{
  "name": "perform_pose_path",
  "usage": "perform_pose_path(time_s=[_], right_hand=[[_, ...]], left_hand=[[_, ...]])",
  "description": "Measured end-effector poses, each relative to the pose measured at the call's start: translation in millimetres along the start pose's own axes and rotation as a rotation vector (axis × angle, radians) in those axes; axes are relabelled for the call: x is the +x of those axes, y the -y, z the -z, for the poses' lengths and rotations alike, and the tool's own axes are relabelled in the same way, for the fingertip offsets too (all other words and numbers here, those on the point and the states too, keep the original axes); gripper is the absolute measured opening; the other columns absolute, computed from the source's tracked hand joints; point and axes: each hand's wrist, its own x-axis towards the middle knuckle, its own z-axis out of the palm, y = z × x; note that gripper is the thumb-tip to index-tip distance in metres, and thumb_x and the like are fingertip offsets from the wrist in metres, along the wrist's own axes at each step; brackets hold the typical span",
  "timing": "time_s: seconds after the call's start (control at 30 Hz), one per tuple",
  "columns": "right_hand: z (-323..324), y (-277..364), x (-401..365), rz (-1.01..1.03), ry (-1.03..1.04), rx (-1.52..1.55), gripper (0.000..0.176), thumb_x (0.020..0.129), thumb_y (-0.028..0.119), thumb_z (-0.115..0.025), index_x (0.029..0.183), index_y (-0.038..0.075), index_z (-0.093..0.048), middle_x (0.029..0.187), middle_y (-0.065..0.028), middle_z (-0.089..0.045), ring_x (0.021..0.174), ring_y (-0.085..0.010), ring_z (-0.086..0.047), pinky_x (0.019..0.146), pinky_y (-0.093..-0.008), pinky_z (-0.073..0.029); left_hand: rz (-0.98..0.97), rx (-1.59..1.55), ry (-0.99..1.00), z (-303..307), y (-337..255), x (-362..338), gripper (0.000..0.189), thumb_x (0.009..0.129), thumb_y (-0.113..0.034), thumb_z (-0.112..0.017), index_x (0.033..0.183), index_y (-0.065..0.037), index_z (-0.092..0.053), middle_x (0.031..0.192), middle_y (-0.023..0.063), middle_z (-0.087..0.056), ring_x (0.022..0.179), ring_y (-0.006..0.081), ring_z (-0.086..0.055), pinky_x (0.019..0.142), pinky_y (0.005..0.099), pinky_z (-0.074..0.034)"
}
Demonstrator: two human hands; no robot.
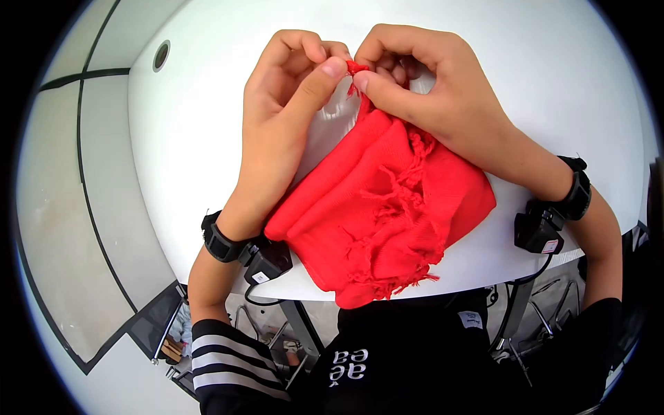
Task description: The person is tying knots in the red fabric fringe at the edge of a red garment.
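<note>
the left hand (287,104) and right hand (432,90) meet at top centre of the frame, thumbs and forefingers pinched shut on one red tassel (356,69); the folded red fringed scarf (384,207) lies just below the pinch, spread down to the near edge of the white table (194,138), at frame centre

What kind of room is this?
Probably an office or workroom, indoors. There is a plain white table with a round cable hole, metal legs under it, and a smooth pale floor. The left hand and right hand pinch a red scarf there.
</note>
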Motion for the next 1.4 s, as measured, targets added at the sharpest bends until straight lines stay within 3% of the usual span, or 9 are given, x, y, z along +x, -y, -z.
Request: perform_pose_path(time_s=[0.2, 0.37, 0.43, 0.57, 0.63, 0.87, 0.97, 1.17, 1.4], right_hand=[[-1.1, 0.0, -0.1, 0.021, -0.024, -0.049, 0.011, 0.086, 0.013, -0.063, 0.084, 0.002, -0.059, 0.068, 0.0028, -0.051, 0.065, -0.0060, -0.042, 0.062, -0.0217, -0.034], [-0.5, -1.8, 0.4, 0.032, -0.038, -0.025, 0.013, 0.085, 0.014, -0.066, 0.085, 0.004, -0.059, 0.071, 0.0026, -0.051, 0.066, -0.0061, -0.042, 0.062, -0.0216, -0.034], [1.0, 1.2, 1.3, 0.034, -0.045, -0.026, 0.016, 0.082, 0.013, -0.067, 0.087, -0.001, -0.062, 0.069, -0.0044, -0.058, 0.064, -0.0107, -0.053, 0.061, -0.0240, -0.044], [4.1, 9.5, 0.7, 0.098, -0.087, 0.029, 0.012, 0.080, 0.009, -0.065, 0.085, 0.000, -0.060, 0.069, -0.0052, -0.057, 0.064, -0.0120, -0.054, 0.062, -0.0245, -0.044], [13.7, 26.1, 3.3, -0.052, 0.082, 0.003, 0.012, 0.084, 0.006, -0.067, 0.090, 0.002, -0.057, 0.081, -0.0064, -0.061, 0.074, -0.0123, -0.059, 0.067, -0.0239, -0.049], [7.5, 27.4, 2.5, -0.012, -0.002, -0.056, 0.014, 0.083, 0.005, -0.068, 0.091, 0.002, -0.056, 0.081, -0.0066, -0.061, 0.073, -0.0126, -0.060, 0.068, -0.0247, -0.051], [4.5, 2.5, 2.8, 0.061, -0.014, 0.175, 0.015, 0.083, 0.005, -0.069, 0.092, 0.002, -0.057, 0.082, -0.0071, -0.062, 0.074, -0.0136, -0.062, 0.069, -0.0246, -0.051], [8.3, 27.6, 0.9, 0.064, -0.036, -0.095, 0.016, 0.082, 0.003, -0.068, 0.094, 0.002, -0.058, 0.087, -0.0086, -0.064, 0.078, -0.0168, -0.064, 0.070, -0.0263, -0.052], [4.9, -3.4, 9.1, 0.484, -0.163, -0.082, 0.019, 0.075, -0.001, -0.070, 0.092, 0.006, -0.065, 0.082, -0.0056, -0.064, 0.074, -0.0189, -0.059, 0.065, -0.0273, -0.047]], left_hand=[[0.066, -0.049, -0.008, -1.9, -5.9, -0.8, 0.011, 0.094, -0.011, -0.058, 0.099, -0.008, -0.048, 0.104, 0.0066, -0.062, 0.092, 0.0091, -0.054, 0.086, 0.0241, -0.042], [0.090, -0.023, -0.001, 2.7, -6.6, 1.7, 0.012, 0.092, -0.013, -0.060, 0.097, -0.009, -0.049, 0.100, 0.0066, -0.065, 0.080, 0.0068, -0.048, 0.075, 0.0219, -0.040], [0.095, -0.017, 0.007, 3.3, -6.4, 2.4, 0.012, 0.092, -0.013, -0.061, 0.095, -0.010, -0.050, 0.098, 0.0061, -0.066, 0.075, 0.0063, -0.045, 0.071, 0.0213, -0.038], [0.136, -0.100, 0.001, 0.7, -7.6, 0.4, 0.012, 0.091, -0.014, -0.061, 0.093, -0.010, -0.050, 0.098, 0.0053, -0.066, 0.073, 0.0059, -0.045, 0.069, 0.0207, -0.037], [0.124, -0.073, -0.048, -2.2, -8.8, 0.2, 0.013, 0.091, -0.014, -0.062, 0.091, -0.011, -0.050, 0.096, 0.0047, -0.067, 0.073, 0.0057, -0.045, 0.069, 0.0204, -0.037], [0.135, -0.062, -0.061, -2.2, -5.9, 1.1, 0.015, 0.090, -0.014, -0.064, 0.089, -0.011, -0.049, 0.094, 0.0046, -0.067, 0.076, 0.0061, -0.049, 0.072, 0.0213, -0.039], [0.123, -0.037, -0.049, -1.4, -5.4, 1.6, 0.016, 0.090, -0.014, -0.065, 0.088, -0.011, -0.049, 0.094, 0.0050, -0.067, 0.077, 0.0061, -0.051, 0.072, 0.0215, -0.040], [0.129, -0.033, -0.045, 2.1, -3.8, 1.7, 0.015, 0.090, -0.014, -0.064, 0.088, -0.012, -0.050, 0.094, 0.0052, -0.068, 0.077, 0.0061, -0.051, 0.072, 0.0215, -0.040], [0.138, -0.017, -0.050, 1.3, -3.9, 2.0, 0.014, 0.090, -0.013, -0.064, 0.089, -0.011, -0.050, 0.094, 0.0059, -0.069, 0.073, 0.0053, -0.049, 0.069, 0.0202, -0.040]])
